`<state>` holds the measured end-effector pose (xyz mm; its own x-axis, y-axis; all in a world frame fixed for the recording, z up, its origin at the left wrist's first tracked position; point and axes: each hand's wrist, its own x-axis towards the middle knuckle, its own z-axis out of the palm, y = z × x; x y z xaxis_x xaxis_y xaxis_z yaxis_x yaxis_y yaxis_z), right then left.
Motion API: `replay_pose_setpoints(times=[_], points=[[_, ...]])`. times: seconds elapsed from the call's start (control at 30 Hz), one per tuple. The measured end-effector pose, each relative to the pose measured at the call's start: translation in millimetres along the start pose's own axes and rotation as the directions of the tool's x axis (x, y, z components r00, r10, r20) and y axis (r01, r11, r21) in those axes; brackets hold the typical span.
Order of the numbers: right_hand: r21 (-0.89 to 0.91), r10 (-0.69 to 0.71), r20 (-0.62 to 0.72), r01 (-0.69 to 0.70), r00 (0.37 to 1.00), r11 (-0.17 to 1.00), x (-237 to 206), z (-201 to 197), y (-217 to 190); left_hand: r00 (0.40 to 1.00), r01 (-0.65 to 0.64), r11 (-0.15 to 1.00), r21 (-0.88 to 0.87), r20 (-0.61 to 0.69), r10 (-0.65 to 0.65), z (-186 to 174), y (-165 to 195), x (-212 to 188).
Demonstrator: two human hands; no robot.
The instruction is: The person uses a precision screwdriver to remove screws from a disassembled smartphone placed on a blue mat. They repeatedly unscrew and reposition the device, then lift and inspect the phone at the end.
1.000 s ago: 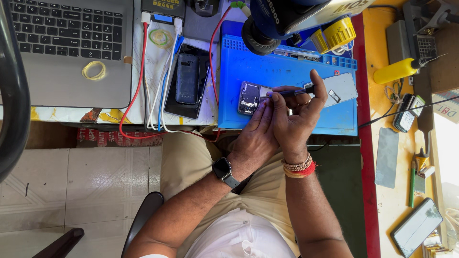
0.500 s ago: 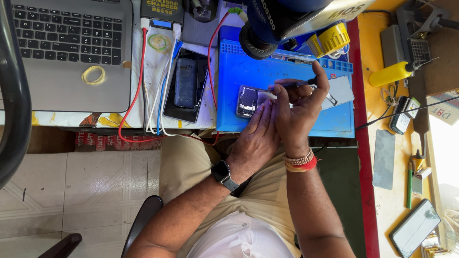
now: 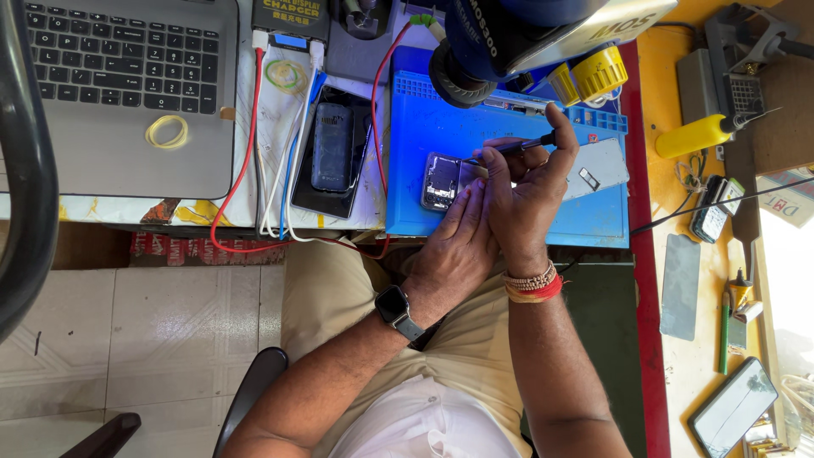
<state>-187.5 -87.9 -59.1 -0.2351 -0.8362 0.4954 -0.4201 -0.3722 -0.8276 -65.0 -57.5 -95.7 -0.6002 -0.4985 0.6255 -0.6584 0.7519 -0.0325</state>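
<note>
A: Count what sits around the blue repair mat.

B: One opened phone lies on the mat's left part. One more phone, back up, lies just left of the mat, and one laptop lies further left, with two rubber bands on that side. One yellow bottle stands well right of the mat.

A: And the hands?

B: Two. The left hand presses its fingers flat on the opened phone's lower edge. The right hand pinches one screwdriver, tip on the phone.

A: Any change from half a second ago?

B: The grip and the phone's place on the mat are unchanged; the screwdriver's angle looks the same.
</note>
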Motion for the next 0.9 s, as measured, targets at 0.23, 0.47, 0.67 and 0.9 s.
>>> replay_pose_setpoints(times=[0.23, 0.47, 0.67, 0.9], points=[[-0.011, -0.001, 0.008, 0.001, 1.000, 1.000, -0.3, -0.3, 0.9, 1.000, -0.004, 1.000, -0.020, 0.007, 0.004, -1.1, -0.8, 0.1], [-0.072, -0.011, 0.013, 0.012, 1.000, 0.997, 0.0, 0.0, -4.3, 1.000, 0.002, 1.000, -0.010, -0.007, -0.002, -4.9, -1.5, 1.7], [-0.319, -0.181, 0.073, 0.194, 0.981, 0.928, 4.2, -2.0, -11.7, 1.000, 0.012, 0.999, -0.033, -0.019, -0.012, 3.0, 1.6, -1.8], [-0.373, -0.311, 0.167, 0.352, 0.936, 0.858, 15.1, 7.1, -37.5, 0.987, 0.076, 0.996, -0.047, -0.141, -0.082, 21.1, 7.9, -4.5]])
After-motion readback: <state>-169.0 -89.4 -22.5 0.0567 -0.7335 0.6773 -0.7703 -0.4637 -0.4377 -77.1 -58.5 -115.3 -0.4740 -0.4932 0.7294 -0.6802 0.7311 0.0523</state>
